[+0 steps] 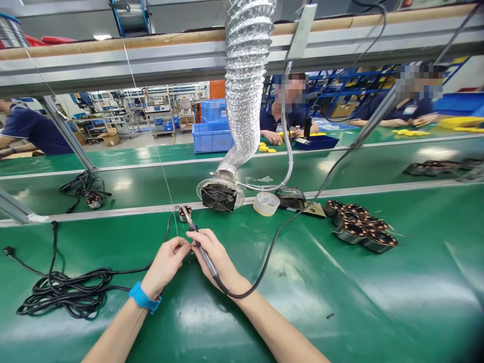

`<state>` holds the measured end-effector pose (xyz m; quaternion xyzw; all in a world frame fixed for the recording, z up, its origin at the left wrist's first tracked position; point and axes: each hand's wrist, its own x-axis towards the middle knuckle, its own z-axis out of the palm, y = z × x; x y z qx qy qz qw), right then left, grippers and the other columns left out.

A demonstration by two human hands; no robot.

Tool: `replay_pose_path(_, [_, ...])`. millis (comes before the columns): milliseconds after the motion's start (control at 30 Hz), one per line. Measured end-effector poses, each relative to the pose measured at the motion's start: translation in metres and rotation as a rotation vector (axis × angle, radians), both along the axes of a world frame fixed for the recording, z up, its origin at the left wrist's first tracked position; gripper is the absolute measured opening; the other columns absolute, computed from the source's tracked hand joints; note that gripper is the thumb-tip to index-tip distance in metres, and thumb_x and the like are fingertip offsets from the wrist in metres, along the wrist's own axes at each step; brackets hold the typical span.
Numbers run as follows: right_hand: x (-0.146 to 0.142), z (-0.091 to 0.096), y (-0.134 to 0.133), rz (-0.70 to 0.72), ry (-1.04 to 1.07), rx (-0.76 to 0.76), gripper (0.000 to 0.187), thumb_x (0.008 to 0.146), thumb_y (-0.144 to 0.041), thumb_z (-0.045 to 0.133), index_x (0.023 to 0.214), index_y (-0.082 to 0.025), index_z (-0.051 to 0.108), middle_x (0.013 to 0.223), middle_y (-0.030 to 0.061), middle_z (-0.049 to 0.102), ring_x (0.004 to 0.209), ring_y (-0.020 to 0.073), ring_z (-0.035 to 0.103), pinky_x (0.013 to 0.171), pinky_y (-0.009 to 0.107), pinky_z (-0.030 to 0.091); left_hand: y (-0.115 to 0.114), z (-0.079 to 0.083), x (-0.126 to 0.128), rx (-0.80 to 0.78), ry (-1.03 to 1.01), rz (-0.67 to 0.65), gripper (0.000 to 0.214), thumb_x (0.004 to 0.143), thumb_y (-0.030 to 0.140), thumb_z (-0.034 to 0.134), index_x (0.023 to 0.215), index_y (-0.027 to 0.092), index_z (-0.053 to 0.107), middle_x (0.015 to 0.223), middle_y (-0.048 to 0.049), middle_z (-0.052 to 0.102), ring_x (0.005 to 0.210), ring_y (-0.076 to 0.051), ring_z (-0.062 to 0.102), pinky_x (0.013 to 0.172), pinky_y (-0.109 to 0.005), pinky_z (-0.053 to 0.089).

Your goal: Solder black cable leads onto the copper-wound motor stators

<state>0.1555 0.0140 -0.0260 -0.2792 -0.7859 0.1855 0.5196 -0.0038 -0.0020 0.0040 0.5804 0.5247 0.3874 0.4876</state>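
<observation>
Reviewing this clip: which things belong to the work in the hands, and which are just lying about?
Part of the work:
left hand, fingers pinched
right hand, gripping a soldering iron
wound motor stator at the iron's tip
black cable, coiled at left, apparently running to the stator

Just lying about:
roll of tape
pile of wound stators

A slim black soldering iron point(206, 258) slants up from the lower middle of the frame, trailing a black cord. Its metal tip reaches a small round motor point(185, 214) with copper windings, upright on the green table point(302, 307) just below frame centre.
</observation>
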Motion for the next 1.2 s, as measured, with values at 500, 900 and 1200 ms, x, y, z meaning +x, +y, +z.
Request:
replay_pose_path(500, [0.004, 0.0, -0.009, -0.029, 0.001, -0.014, 0.04, 0.095, -0.007, 0.045, 0.13, -0.026, 0.051, 0.108, 0.0082, 0.057, 0.093, 0.0178, 0.064, 0.083, 0.03, 0.054, 0.001, 0.007, -0.007, 0.044, 0.176, -0.093, 0.035, 0.087, 0.05, 0.053, 0.076, 0.017, 0.056, 0.059, 0.0041, 0.048, 0.052, -0.011, 0.045, 0.052, -0.025, 0.037])
replay_pose_path(900, [0.005, 0.002, -0.011, -0.096, 0.132, -0.14, 0.038, 0.087, -0.006, 0.05, 0.12, -0.025, 0.058, 0.1, 0.0047, 0.058, 0.083, 0.0155, 0.063, 0.079, 0.028, 0.056, 0.007, -0.002, -0.007, -0.07, -0.021, 0.028, 0.045, 0.072, 0.059, 0.067, 0.073, 0.016, 0.054, 0.059, 0.0074, 0.042, 0.045, -0.004, 0.026, 0.043, -0.022, 0.016])
replay_pose_path(1200, [-0.003, 0.002, -0.013, -0.231, 0.298, -0.294, 0.038, 0.077, -0.008, 0.055, 0.111, -0.022, 0.059, 0.097, 0.0024, 0.055, 0.069, 0.0116, 0.061, 0.061, 0.022, 0.054, 0.004, 0.0, -0.002, -0.066, 0.017, 0.026, 0.042, 0.073, 0.057, 0.065, 0.072, 0.016, 0.055, 0.053, 0.01, 0.034, 0.045, -0.005, 0.023, 0.043, -0.021, 0.015])
